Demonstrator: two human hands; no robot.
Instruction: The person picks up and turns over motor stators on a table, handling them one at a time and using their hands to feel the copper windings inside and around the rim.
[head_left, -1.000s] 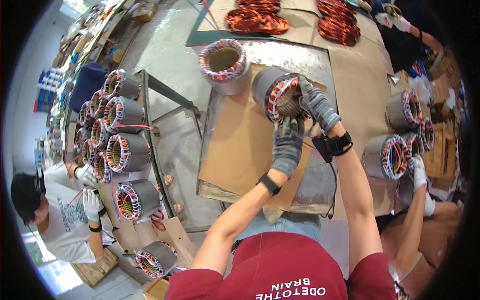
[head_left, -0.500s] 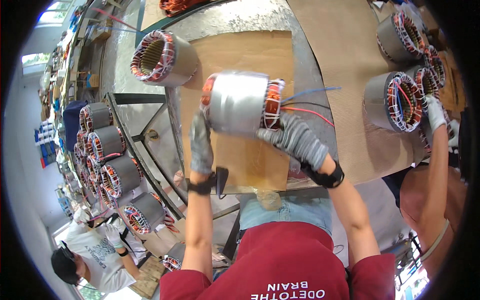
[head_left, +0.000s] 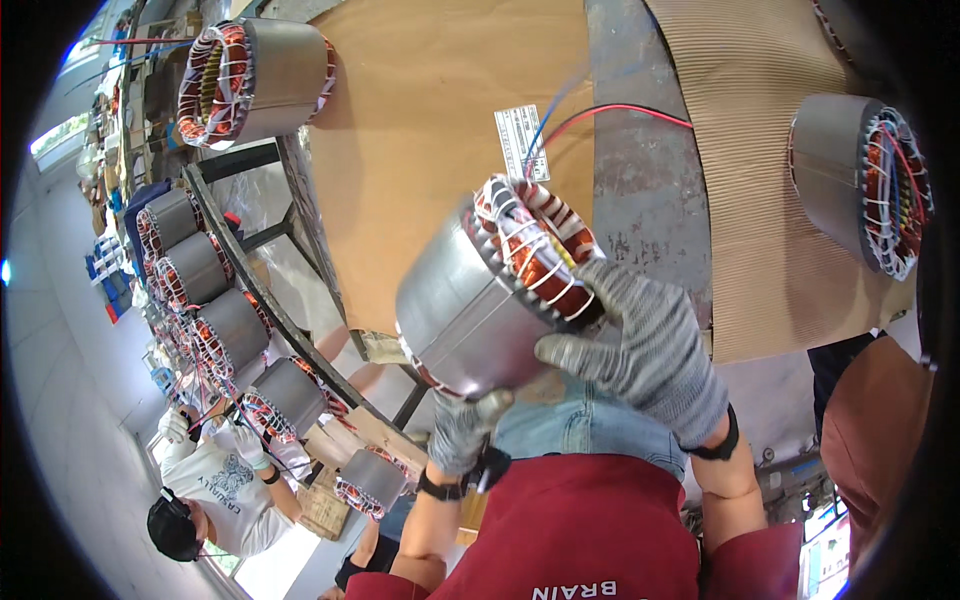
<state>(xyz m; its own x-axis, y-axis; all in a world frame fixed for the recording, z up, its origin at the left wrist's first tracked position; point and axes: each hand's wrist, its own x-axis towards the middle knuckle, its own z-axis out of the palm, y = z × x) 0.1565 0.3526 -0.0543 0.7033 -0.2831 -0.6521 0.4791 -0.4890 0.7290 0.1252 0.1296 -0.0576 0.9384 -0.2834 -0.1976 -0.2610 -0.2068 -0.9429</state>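
Both hands hold a motor stator (head_left: 465, 300), a silver cylinder with copper windings laced in white cord. It is tilted over the near side of the bench, with its wound end toward the upper right. My right hand (head_left: 650, 345), in a grey knit glove, grips the rim of that end, thumb on the metal side. My left hand (head_left: 465, 430), gloved alike, closes on the lower end near my body; most of its fingers are hidden. Blue, red and black lead wires (head_left: 610, 108) trail from the upper end, across a white printed label (head_left: 523, 143).
Brown cardboard (head_left: 420, 130) covers the bench; another stator (head_left: 285, 80) lies at its far left. On corrugated card (head_left: 760, 280) to the right rests one more stator (head_left: 835, 165). Several stators (head_left: 230, 330) line the left beyond a dark metal frame (head_left: 290, 310). A person (head_left: 235, 490) works at lower left.
The stator has come nearer my body and turned from lying level to tilted, wound end up. My left hand has moved down to its lower end. The white label now shows on the cardboard.
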